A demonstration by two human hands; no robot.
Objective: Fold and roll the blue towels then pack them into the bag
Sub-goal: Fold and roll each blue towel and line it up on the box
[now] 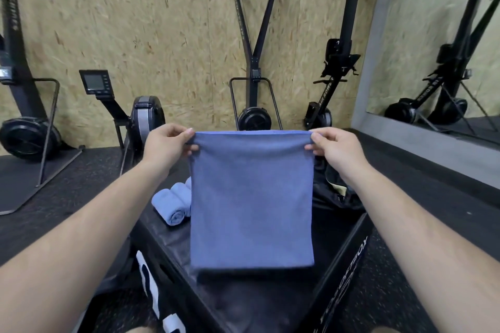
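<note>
A blue towel (252,200) hangs flat in the air above a black box (243,295), held up by its two top corners. The left hand (169,146) pinches the top left corner between thumb and fingers, closed tight on the cloth. The right hand (334,147) pinches the top right corner the same way. The top edge is stretched straight between the hands, and the lower edge hangs just above the box top.

Left of the towel, rolled towels (173,204) lie side by side on the box, partly hidden behind the hanging cloth. Right of the towel, a black bag (338,194) sits on the box, with a pale patch showing at its opening. Behind the towel, rowing machines (254,116) stand against a chipboard wall (151,21).
</note>
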